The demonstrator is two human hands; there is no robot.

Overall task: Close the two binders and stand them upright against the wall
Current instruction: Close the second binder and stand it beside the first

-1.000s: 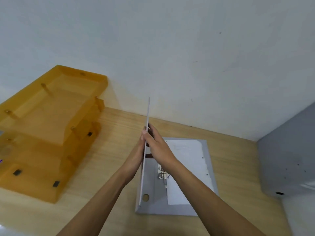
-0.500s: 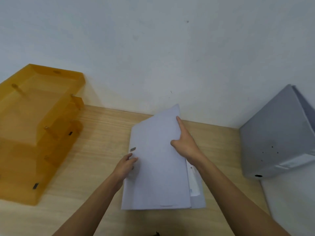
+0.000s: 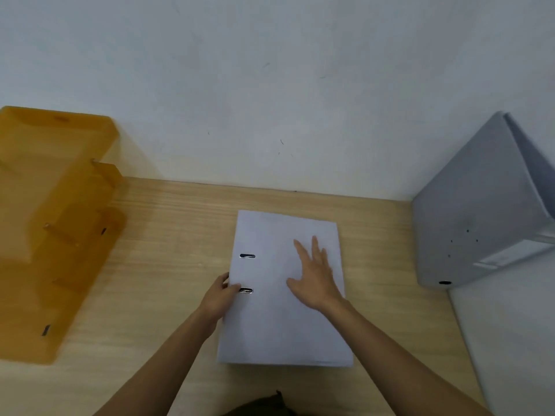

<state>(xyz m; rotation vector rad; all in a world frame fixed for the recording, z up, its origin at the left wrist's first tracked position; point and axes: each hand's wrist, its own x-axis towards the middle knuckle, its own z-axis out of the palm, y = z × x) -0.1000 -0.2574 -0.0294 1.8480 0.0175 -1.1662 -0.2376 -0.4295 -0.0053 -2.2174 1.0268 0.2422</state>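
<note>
A pale grey binder point(image 3: 270, 319) lies flat and closed on the wooden desk point(image 3: 168, 265), spine side to the left with two metal slots showing. My left hand point(image 3: 220, 297) grips its left spine edge, thumb on the cover beside the nearer slot. My right hand point(image 3: 315, 277) rests flat on the cover, fingers spread. A second grey binder point(image 3: 468, 223) stands closed at the right, leaning in the corner against the walls.
An amber translucent stacked letter tray point(image 3: 51, 229) fills the left side of the desk against the white wall point(image 3: 270, 85). A white side panel point(image 3: 510, 340) borders the desk at the right. Bare wood lies between tray and binder.
The cover that stood upright a second ago has swung down to the right and now lies shut. My right hand went from pushing the cover to lying flat on it.
</note>
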